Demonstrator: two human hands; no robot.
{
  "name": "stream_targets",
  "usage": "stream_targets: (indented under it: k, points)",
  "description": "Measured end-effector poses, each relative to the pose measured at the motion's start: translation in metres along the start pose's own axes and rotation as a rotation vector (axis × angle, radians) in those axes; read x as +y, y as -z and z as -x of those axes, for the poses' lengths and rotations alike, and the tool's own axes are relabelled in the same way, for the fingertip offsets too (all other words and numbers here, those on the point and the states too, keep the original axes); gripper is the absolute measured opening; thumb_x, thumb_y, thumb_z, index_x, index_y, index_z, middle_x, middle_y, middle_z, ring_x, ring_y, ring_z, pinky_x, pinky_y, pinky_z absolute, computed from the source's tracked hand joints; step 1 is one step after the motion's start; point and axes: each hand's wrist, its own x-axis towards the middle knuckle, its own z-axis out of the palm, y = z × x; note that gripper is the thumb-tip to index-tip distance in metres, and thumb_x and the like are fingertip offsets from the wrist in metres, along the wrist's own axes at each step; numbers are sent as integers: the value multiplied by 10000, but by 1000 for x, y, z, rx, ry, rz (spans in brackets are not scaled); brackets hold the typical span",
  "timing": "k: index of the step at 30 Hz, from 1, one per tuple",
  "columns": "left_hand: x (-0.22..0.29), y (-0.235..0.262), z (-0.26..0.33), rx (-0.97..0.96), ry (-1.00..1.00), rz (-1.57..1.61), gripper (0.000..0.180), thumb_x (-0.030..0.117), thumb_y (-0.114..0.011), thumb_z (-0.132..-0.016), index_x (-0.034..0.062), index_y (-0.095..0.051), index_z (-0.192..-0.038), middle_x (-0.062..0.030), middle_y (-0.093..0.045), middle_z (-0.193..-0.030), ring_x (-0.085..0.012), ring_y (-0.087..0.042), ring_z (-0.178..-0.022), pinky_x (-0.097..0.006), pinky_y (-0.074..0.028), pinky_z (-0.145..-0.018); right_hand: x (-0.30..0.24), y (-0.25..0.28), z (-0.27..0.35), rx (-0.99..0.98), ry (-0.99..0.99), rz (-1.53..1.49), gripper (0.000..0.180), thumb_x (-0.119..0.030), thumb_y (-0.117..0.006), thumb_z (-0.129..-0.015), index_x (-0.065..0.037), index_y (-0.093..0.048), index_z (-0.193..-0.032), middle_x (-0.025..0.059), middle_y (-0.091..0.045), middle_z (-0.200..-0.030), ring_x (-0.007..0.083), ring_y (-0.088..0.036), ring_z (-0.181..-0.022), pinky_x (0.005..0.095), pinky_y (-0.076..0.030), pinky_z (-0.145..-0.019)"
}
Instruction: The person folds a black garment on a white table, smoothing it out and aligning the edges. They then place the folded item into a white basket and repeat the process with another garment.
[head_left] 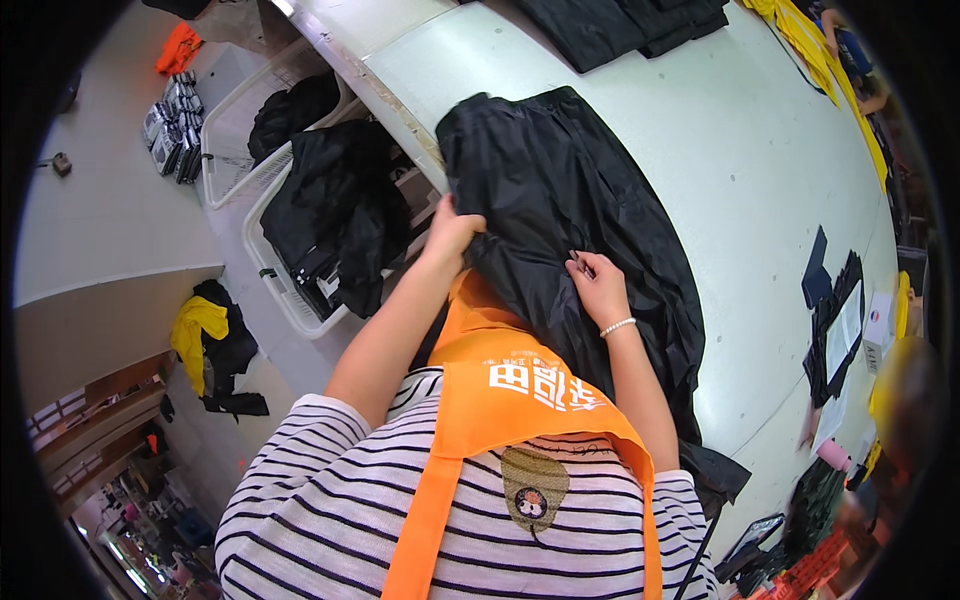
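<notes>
A black garment (pixel 560 180) of thin, slightly shiny fabric lies spread on the pale table in front of me, its near part hanging over the edge against my orange apron. At the garment's left side, my left hand (pixel 455 232) is closed on its edge, with the thumb on top of the fabric. Over the middle of the garment, my right hand (pixel 600 292) is closed in a pinch, a bead bracelet at its wrist. A small dark thing shows at those fingertips, too small to name.
White plastic crates (pixel 262 225) with black garments stand left of the table (pixel 760 200). More folded black garments (pixel 620 25) lie at the far edge, and yellow fabric (pixel 815 45) at the far right. Packed bundles (pixel 178 130) sit on the floor. People are partly visible at right.
</notes>
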Motion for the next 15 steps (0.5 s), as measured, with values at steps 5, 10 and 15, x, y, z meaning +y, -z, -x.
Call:
stream_targets:
  k: [5, 10, 15]
  points:
    - [15, 27, -37, 318, -369, -167, 774, 48, -616, -698, -17, -252, -1377, -205, -350, -1337, -286, -467, -1157, -336, -402, -942, 7, 4, 2, 43, -60, -246, 327, -274, -486, -953, 8, -640, -1010, 54, -645, -743, 93, -570, -652, 241, -459, -626]
    - [96, -28, -67, 265, -879, -686, 680, 215, -688, -760, -53, -387, -1309, -199, -480, -1283, -287, -464, -1200, -363, -369, -993, -8, 17, 0, -34, -307, -447, 353, -304, -429, -978, -18, -612, -1076, 31, -599, -654, 59, -483, -491, 205, -405, -495]
    - [111, -117, -153, -99, -578, -1032, 616, 426, -649, -757, -30, -568, -1162, -205, -608, -1123, -316, -552, -1106, -371, -427, -939, -7, 0, -6, -8, -169, -168, 269, -240, -500, -939, -15, -629, -1012, 102, -608, -660, 161, -582, -580, 281, -456, -579]
